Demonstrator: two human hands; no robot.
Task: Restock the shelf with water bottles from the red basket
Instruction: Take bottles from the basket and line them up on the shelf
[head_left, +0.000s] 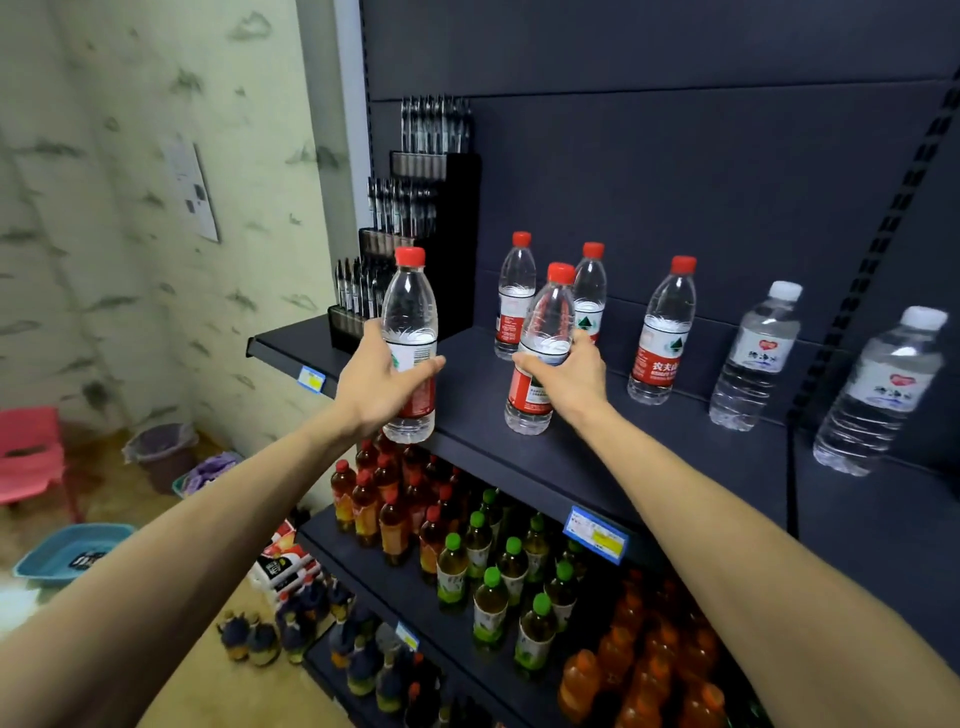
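Nearest, below the outstretched forearms, the lower shelves (395, 592) are packed with tea and juice bottles; anything dropped from the hands would likely fall among them or to the floor.

A red-capped water bottle (410, 332) is held upright in the left hand (376, 387), its fingers wrapped round the label. Its base hangs at the front lip of the shelf (597, 457), not yet over it. If lowered from here, the base could catch the edge or be set half off and tip outward.

A second bottle (540, 353) is gripped by the right hand (569, 382), fingers closed round its middle. It leans slightly and sits at or just above the shelf near the front; contact cannot be judged. Released while tilted, it could topple.

Just behind it, two standing bottles (515, 296) are close enough to be knocked by the knuckles, and a third (662, 332) stands to the right.

Open room is seen between the left-hand bottle and the pen display (415, 234), and along the front strip. Two white-capped bottles (756, 358) stand well apart at far right. The red basket is not in view.
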